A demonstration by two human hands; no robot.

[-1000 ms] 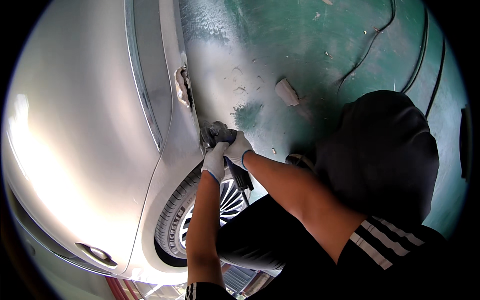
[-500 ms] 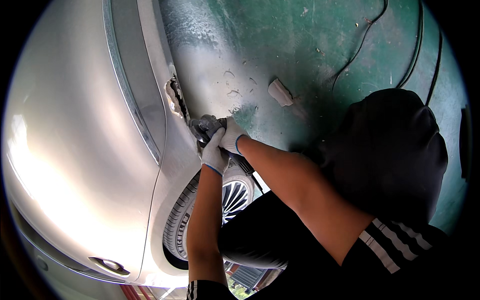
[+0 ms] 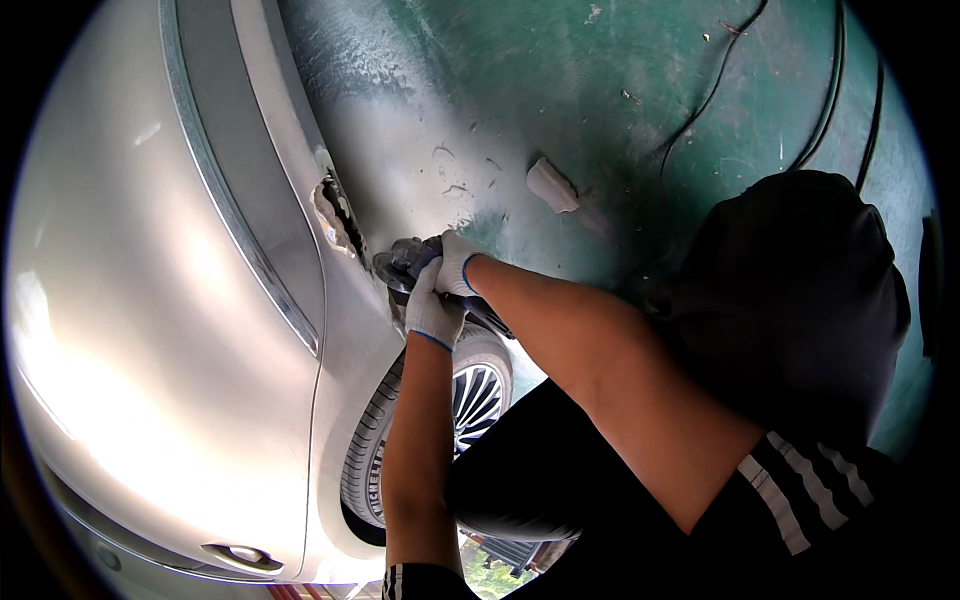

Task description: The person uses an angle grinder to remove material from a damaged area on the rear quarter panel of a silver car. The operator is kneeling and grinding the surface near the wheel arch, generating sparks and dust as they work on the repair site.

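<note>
Both my hands wear white knitted gloves with blue cuffs and are closed around a dark angle grinder (image 3: 404,262). My left hand (image 3: 434,312) grips it from the near side, and my right hand (image 3: 457,262) wraps it on the far right. The grinder's head is at the lower edge of a silver car's body panel (image 3: 365,300), just ahead of the wheel arch; whether its disc touches the metal I cannot tell. Beyond the head, the sill has a jagged, rusted hole (image 3: 338,218) with bare, torn edges. My gloves hide much of the grinder's body.
The car wheel (image 3: 480,395) with its spoked rim is beside my forearms. A flat greyish piece (image 3: 553,186) lies on the dusty green floor (image 3: 610,120). Black cables (image 3: 828,110) run across the floor at the far right. A door handle (image 3: 243,557) is at lower left.
The view has shifted slightly, so the car and floor appear displaced. The grinder, in both hands, is a little nearer the rusted hole along the panel's edge. My grip looks the same.
</note>
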